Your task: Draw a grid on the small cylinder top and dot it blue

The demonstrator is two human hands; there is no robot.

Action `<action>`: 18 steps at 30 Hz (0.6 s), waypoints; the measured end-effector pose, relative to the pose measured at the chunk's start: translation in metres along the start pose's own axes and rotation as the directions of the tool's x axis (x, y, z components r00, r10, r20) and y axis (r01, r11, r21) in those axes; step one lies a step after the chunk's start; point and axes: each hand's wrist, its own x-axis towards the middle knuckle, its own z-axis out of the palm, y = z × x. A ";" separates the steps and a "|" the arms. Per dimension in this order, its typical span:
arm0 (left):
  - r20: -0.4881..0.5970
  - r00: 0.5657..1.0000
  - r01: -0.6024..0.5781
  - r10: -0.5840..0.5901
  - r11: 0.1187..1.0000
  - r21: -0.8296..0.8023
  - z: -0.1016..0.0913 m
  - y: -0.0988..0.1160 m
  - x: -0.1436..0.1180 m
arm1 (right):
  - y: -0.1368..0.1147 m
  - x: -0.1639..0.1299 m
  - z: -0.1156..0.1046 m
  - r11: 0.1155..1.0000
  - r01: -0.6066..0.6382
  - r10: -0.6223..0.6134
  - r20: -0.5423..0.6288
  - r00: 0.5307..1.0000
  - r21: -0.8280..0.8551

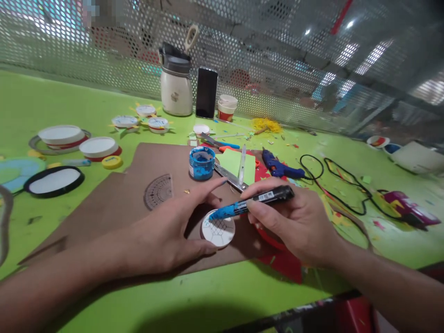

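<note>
My left hand (163,231) holds a small white disc (219,233) low on the brown cardboard (135,245). Its thumb presses the near rim, the other fingers bend around the far left side, and the index finger sticks out. Thin dark lines form a net-like pattern on the disc, with small blue marks at the upper left. In my right hand (294,222) is a black marker (267,196), pinched between thumb and fingers. Its front end is coated in blue, and the tip meets or hovers just over the disc's upper left.
Beyond the disc stand a blue paint jar (202,163) and a protractor (158,192). A blue glue gun (280,166) with a black cord lies right. Further back are a white bottle (176,90), a phone (206,92) and decorated discs (157,124). Perforated mesh (121,60) borders the green table.
</note>
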 end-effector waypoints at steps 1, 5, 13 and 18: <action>0.005 1.000 -0.003 0.003 1.000 -0.002 0.000 0.000 0.000 | 0.000 0.000 0.000 1.000 0.017 -0.017 -0.016 1.000 -0.014; 0.011 1.000 -0.006 0.006 1.000 -0.012 -0.001 0.000 0.002 | 0.001 0.000 0.002 0.997 0.036 -0.039 -0.049 0.998 -0.071; 0.055 0.998 0.022 -0.019 0.999 -0.046 -0.001 -0.001 0.004 | 0.001 -0.002 0.002 0.992 0.074 -0.078 -0.034 0.996 -0.101; 0.047 0.999 0.019 -0.018 0.999 -0.034 -0.002 0.000 0.005 | 0.004 -0.008 0.000 0.973 0.056 -0.071 -0.059 0.996 -0.224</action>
